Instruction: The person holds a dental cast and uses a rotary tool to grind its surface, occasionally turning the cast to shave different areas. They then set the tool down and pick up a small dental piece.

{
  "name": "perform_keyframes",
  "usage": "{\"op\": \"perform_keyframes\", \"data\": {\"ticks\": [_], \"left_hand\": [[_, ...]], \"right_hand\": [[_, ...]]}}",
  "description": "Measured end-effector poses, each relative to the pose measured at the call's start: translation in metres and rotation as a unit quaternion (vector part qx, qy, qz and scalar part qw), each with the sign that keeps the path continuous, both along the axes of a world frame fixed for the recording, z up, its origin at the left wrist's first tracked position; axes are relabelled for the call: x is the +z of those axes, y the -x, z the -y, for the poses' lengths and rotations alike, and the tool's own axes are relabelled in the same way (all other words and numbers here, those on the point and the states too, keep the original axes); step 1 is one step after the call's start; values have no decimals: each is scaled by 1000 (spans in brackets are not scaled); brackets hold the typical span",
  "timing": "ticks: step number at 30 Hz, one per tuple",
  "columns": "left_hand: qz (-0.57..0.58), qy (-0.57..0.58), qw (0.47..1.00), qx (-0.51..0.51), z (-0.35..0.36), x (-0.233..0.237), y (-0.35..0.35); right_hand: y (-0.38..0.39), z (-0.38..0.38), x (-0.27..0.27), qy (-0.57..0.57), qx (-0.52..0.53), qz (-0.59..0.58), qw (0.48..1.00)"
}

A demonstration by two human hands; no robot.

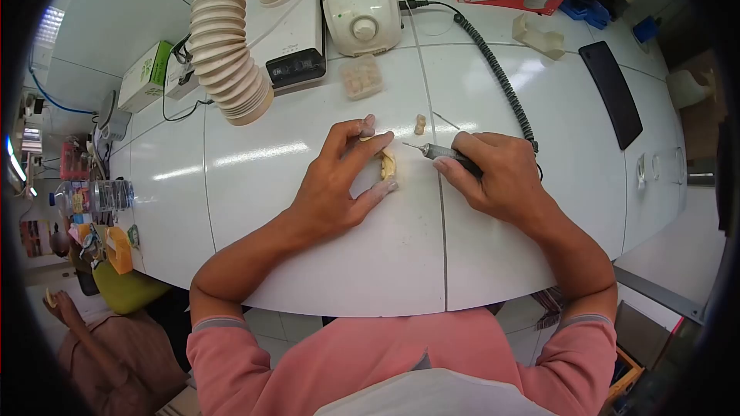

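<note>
The worktop [293,208] is smooth, glossy white and throws back streaks of light. The tooth cast [388,166] at centre looks matt and chalky, like plaster. The handpiece [447,155] is dull grey metal, its coiled cord [501,77] black and rubbery. The extraction hose [227,54], upper left, is ribbed beige plastic.

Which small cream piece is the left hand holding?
The cream piece pinched in the left hand, between thumb and fingers, near the handpiece tip. The other piece sits loose on the table, farther from the person, untouched.
</note>
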State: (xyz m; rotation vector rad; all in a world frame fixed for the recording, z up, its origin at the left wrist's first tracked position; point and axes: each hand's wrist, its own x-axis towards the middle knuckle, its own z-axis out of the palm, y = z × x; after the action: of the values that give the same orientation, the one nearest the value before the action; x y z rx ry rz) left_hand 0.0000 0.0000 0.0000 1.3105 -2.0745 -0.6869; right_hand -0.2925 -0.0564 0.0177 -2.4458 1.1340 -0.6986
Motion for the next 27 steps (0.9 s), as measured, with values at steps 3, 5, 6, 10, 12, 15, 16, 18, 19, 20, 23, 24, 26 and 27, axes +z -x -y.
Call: {"op": "perform_keyframes", "data": {"ticks": [3, 5, 6, 10, 12, 15, 16, 18, 19, 20, 23, 24, 26, 27], "left_hand": [[28, 32, 999, -1, 2, 0, 4], [56, 41, 998, 3, 0, 3, 2], [55, 42, 998, 4, 1, 4, 1], [37, 39, 999, 10, 1, 1, 2], [30, 39, 999, 15, 1, 1, 3], [39, 45, 998, 22, 1, 2, 3], [50, 51, 997, 23, 2, 2, 2], [48, 44, 998, 26, 2, 2, 2], [35, 31, 998, 29, 2, 2, 2], [23, 18, 999, 31, 2, 1, 2], [18, 14, 999, 29, 2, 6, 3], [8, 17, 999, 26, 3, 5, 2], [-11, 23, 999, 20, 4, 4, 2], [-14, 27, 999, 21, 4, 4, 2]], "right_hand": [[4, 2, 1, -10, 0, -1, 1000], [2, 1, 1, -13, 1, 8, 1000], [1, 2, 1, -14, 2, 10, 1000], [2, 2, -1, -11, 4, 8, 1000], [3, 2, -2, -15, 7, 4, 1000], [4, 2, 0, -31, 12, 3, 999], [4, 3, 0, -30, 13, 5, 999], [4, 3, 0, -26, 11, 6, 1000], [3, 3, -1, -23, 8, 5, 1000], [3, 3, -1, -21, 6, 4, 1000], [3, 3, 1, -28, 6, 3, 1000], [3, 3, 0, -25, 6, 3, 1000], [3, 3, -1, -18, 5, 4, 1000], [4, 3, -1, -19, 6, 0, 1000]]}}
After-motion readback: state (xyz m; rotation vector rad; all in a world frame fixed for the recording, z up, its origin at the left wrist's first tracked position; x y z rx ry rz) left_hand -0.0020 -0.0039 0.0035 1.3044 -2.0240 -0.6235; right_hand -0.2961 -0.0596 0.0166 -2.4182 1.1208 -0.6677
